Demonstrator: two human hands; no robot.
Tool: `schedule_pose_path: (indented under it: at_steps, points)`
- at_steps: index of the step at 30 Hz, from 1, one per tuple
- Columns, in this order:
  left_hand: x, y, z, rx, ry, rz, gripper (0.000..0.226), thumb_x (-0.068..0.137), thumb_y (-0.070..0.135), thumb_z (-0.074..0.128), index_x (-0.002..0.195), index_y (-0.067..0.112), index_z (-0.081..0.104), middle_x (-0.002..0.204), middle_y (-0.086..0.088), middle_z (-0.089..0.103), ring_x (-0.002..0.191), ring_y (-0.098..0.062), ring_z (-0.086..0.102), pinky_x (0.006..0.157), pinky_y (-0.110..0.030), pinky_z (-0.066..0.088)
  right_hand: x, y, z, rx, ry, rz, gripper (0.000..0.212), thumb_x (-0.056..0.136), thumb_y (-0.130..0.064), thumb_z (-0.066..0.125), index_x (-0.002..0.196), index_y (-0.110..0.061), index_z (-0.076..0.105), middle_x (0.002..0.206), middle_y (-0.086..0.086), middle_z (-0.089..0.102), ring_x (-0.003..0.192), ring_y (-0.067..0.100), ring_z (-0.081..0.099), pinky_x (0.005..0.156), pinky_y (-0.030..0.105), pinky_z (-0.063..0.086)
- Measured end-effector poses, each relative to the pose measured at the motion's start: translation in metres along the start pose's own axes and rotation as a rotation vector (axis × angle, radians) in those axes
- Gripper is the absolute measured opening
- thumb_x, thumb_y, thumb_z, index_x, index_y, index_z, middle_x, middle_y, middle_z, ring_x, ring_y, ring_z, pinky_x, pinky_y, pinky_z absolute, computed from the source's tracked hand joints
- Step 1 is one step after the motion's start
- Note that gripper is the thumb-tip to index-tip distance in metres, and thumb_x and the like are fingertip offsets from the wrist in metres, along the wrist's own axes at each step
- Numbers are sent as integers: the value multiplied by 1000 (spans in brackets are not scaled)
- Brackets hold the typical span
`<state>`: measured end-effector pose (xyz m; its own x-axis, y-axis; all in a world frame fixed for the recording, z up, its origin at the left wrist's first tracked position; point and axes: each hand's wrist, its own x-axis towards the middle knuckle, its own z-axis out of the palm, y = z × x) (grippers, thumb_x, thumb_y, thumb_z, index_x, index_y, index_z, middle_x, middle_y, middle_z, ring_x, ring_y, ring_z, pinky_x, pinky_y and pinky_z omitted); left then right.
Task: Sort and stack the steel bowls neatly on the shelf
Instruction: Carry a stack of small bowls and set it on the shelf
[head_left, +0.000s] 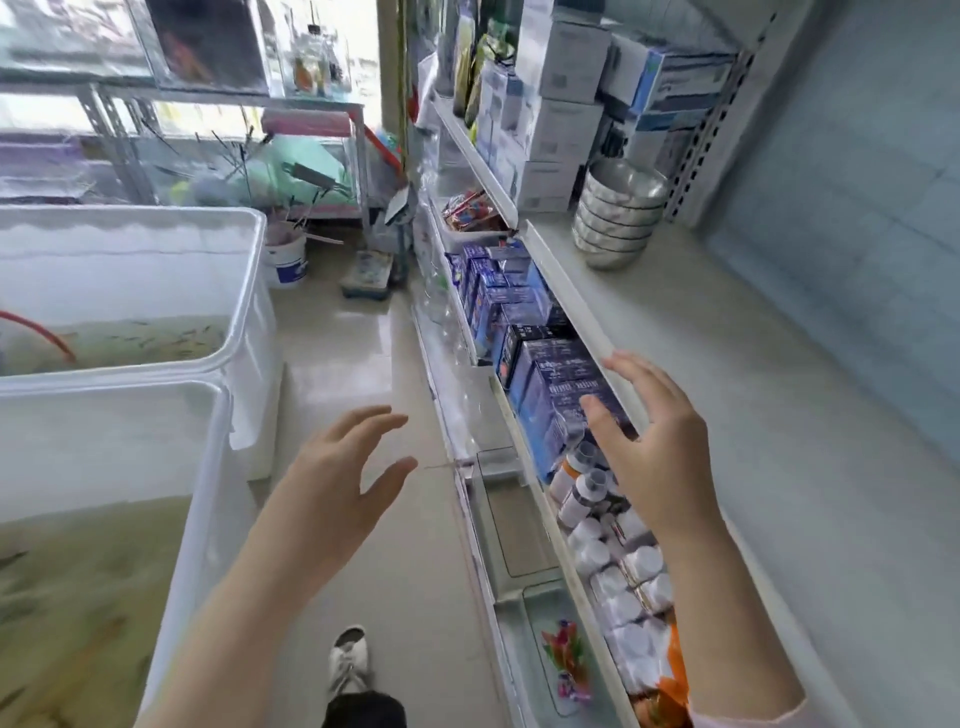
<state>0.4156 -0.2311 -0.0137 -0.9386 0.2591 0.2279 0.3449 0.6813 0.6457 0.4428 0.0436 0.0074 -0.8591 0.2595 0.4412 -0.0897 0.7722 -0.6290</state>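
Head view: steel bowls (618, 221) are seen nested far along the shelf (727, 415). Left hand (337, 483) and right hand (654, 447) are spread, nothing held. Probably light, stiff, slippery; best gripped by rims.

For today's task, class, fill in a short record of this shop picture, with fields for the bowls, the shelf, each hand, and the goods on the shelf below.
bowls: steel bowls nested in one upright stack
bowl location: far end of the shelf, beside white boxes
left hand: fingers spread, holds nothing, over the floor
right hand: fingers spread, holds nothing, at the shelf's front edge
shelf below: blue boxes, then white bottles nearer the person
across the aisle: white tubs
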Motion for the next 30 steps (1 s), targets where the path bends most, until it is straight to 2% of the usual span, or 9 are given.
schedule_pose_path:
  at_steps: [3,6,9,12,15,20,22,25,30]
  points:
    - [80,-24,3,-27,-43,36,38,87,32,67,125,26,62,130,16,54,107,-7,56,91,-22,41,56,2,29,-53,95,3,36,90,-14,72,126,-10,65,132,5,64,126,21,57,110,37,41]
    - [158,-32,6,-25,-90,133,39,88,33,65,126,25,61,131,13,56,113,-8,55,97,-19,36,102,5,48,-93,181,27,38,91,-16,71,128,-11,63,129,-2,62,121,9,53,108,19,34]
    - [227,-27,17,-32,-160,203,41,90,34,63,129,27,57,131,14,55,97,-8,55,88,-12,32,136,16,57,-84,227,137,45,91,-21,71,134,-16,59,127,-11,57,119,2,49,103,4,29]
    - [285,-16,41,-97,-237,261,45,90,32,64,133,27,53,128,9,56,101,-3,50,84,-8,28,160,37,55,-33,267,271,51,91,-24,71,140,-23,54,133,-15,55,125,1,49,108,17,35]
    - [339,-1,72,-119,-347,319,52,91,32,63,140,25,46,137,5,53,116,-6,51,91,-13,31,188,62,50,34,284,403,57,91,-29,70,143,-32,46,142,-16,51,132,8,48,110,31,40]
    - [408,14,114,-214,-476,329,65,88,36,65,145,27,35,147,6,43,131,-10,44,101,-19,34,246,93,58,159,307,558,72,85,-52,64,148,-42,32,143,-17,41,133,13,47,93,19,41]
    - [429,15,127,-271,-523,339,72,86,39,66,147,28,30,150,5,38,132,-10,42,108,-27,37,264,103,65,217,344,587,79,79,-71,57,149,-50,27,151,-16,37,132,9,46,103,30,44]
    - [458,19,144,-366,-644,330,90,75,58,61,150,26,23,153,5,31,134,-11,41,109,-32,38,286,110,76,390,397,668,75,75,-86,47,143,-63,24,162,-9,27,142,13,38,115,51,36]
    - [512,28,180,-512,-839,360,117,61,80,55,154,24,11,160,3,21,138,-16,37,113,-41,36,304,119,92,486,423,697,77,74,-86,50,144,-59,34,158,-17,36,145,19,38,113,58,36]
